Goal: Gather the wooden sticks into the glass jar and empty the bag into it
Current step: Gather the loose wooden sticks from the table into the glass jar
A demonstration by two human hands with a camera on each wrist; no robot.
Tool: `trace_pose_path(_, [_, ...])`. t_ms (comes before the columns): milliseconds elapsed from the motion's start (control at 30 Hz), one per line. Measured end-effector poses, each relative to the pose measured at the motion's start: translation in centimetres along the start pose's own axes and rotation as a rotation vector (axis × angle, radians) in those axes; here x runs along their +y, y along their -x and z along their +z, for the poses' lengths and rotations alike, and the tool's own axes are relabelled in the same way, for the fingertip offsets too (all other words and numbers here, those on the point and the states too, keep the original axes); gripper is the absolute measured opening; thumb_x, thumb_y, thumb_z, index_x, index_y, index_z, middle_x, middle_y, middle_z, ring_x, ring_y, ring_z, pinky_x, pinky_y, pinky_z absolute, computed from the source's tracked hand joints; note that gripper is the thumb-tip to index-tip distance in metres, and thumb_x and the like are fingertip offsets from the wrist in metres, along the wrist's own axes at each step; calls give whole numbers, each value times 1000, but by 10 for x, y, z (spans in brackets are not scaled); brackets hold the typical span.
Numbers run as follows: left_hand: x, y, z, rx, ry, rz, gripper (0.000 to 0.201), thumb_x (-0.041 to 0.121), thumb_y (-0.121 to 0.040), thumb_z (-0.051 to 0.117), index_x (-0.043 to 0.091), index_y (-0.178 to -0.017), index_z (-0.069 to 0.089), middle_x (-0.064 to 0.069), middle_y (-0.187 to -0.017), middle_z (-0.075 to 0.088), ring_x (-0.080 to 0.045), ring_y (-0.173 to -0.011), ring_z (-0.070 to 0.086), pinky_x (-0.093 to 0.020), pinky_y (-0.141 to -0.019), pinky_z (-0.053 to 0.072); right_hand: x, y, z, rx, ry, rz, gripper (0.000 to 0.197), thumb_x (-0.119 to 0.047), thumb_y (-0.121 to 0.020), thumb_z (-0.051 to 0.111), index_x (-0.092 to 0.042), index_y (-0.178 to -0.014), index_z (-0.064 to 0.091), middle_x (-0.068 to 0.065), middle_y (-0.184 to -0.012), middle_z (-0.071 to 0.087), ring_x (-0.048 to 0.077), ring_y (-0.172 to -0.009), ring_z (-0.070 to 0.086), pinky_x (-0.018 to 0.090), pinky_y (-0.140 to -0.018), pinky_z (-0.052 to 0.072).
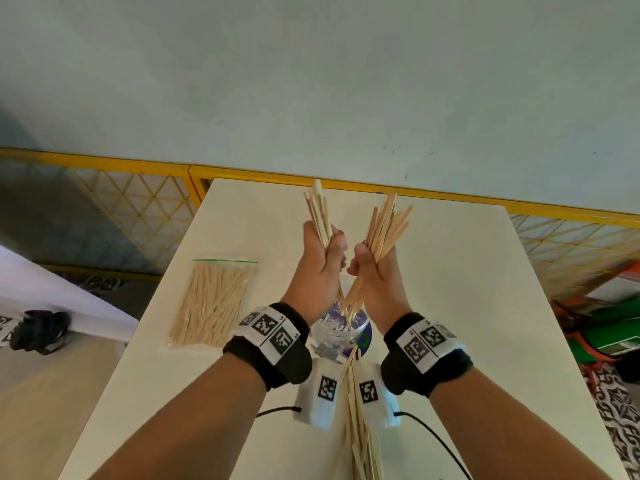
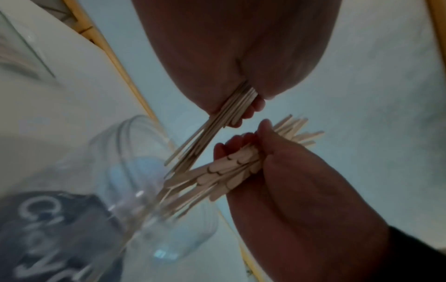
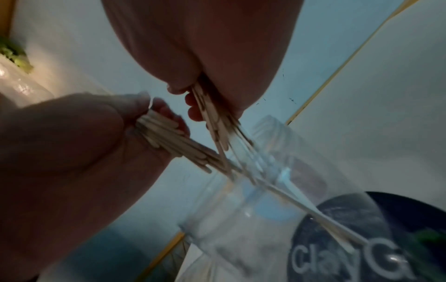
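My left hand (image 1: 320, 258) grips a bundle of wooden sticks (image 1: 320, 216) upright. Close beside it, my right hand (image 1: 375, 268) grips a second bundle (image 1: 388, 223). The lower ends of both bundles cross and point down into the mouth of the glass jar (image 1: 337, 336), which stands on the table just below my wrists. In the left wrist view the stick ends (image 2: 183, 160) hang at the jar's rim (image 2: 130, 131). In the right wrist view some stick ends (image 3: 226, 145) reach inside the jar (image 3: 277, 190). A clear zip bag full of sticks (image 1: 214, 303) lies flat to the left. Loose sticks (image 1: 362, 438) lie near the front edge.
The white table (image 1: 450, 306) is narrow, with a yellow mesh fence (image 1: 138, 202) behind it. A black object (image 1: 38, 330) lies on a white surface at the left. Green and orange items (image 1: 606, 334) sit on the floor at the right. Black cables (image 1: 436, 441) run from my wrist cameras.
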State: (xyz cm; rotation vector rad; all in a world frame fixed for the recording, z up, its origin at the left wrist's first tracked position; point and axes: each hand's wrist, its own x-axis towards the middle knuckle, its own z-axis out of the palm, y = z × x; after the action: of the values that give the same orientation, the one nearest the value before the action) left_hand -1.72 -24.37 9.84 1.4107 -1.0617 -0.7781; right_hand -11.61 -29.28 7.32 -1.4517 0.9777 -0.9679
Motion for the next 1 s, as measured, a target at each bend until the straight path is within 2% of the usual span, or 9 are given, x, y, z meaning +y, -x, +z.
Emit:
trace_pose_path(167, [-23,10,1,-146,22,-126,16,23,-104,38,12,-116,35,-1,-111,60,14,-91,61,-6,-80,48,21,10,-9,-50,87,10,19,-25,-98,46,-42,-107,49,-6,-100,63,-2,-100,60,25,-94,46])
trace_pose_path(233, [-29,12,-1,-165,-80,-101,10,22,-104,38,18,-112,34,-2,-111,59,18,-91,60,-2,-79,46,27,13,-10,-64,135,41,20,-39,-94,45,-40,-114,48,0,-109,62,9,-112,56,32,-102,44])
trace_pose_path(300, [-33,12,-2,-147,-159,-31,12,17,-103,39,19,-114,33,3,-98,59,15,-84,59,-2,-76,44,27,16,-10,-61,71,66,23,-29,-98,45,-31,-120,45,-7,-111,61,-2,-109,56,19,-98,44])
trace_pose_path(433, [-33,16,2,-63,-134,0,20,16,-104,36,22,-123,35,8,-89,54,-11,-82,58,-18,-78,48,10,9,-7,-18,4,20,32,-19,-99,45,-4,-128,44,-8,-103,54,-6,-92,54,18,-84,43])
trace_pose_path(533, [-31,16,5,-49,-30,-76,13,26,-104,36,16,-111,42,4,-89,53,-16,-78,56,-40,-77,52,-1,6,2,-41,-116,40,20,-13,-99,44,-2,-116,46,-3,-91,58,-6,-77,62,14,-66,50])
trace_pose_path(600, [-30,15,5,-46,26,-127,20,30,-103,37,11,-102,43,-7,-89,54,-20,-79,55,-46,-78,51,1,9,7,-57,-95,72,24,-16,-99,45,-3,-119,47,0,-96,63,1,-85,66,20,-69,54])
trace_pose_path(800, [-40,17,-2,-47,-193,-120,32,35,-103,35,8,-112,50,-14,-110,57,-23,-105,52,-27,-84,44,15,23,-8,-127,234,32,14,-22,-97,51,-26,-110,52,-3,-109,64,5,-99,61,7,-83,45])
trace_pose_path(867, [-41,20,-1,-38,-262,-138,28,34,-103,34,10,-105,49,-10,-106,50,-19,-104,42,-24,-84,36,21,21,-10,-138,319,-13,14,-24,-96,50,-33,-107,52,4,-111,61,15,-105,57,22,-92,46])
trace_pose_path(1000, [-44,21,1,11,-479,-61,25,27,-103,35,11,-104,54,-2,-107,40,-19,-103,33,-24,-90,25,27,25,-11,-185,632,-56,28,-27,-98,45,-19,-124,55,-2,-106,48,15,-103,36,18,-86,26])
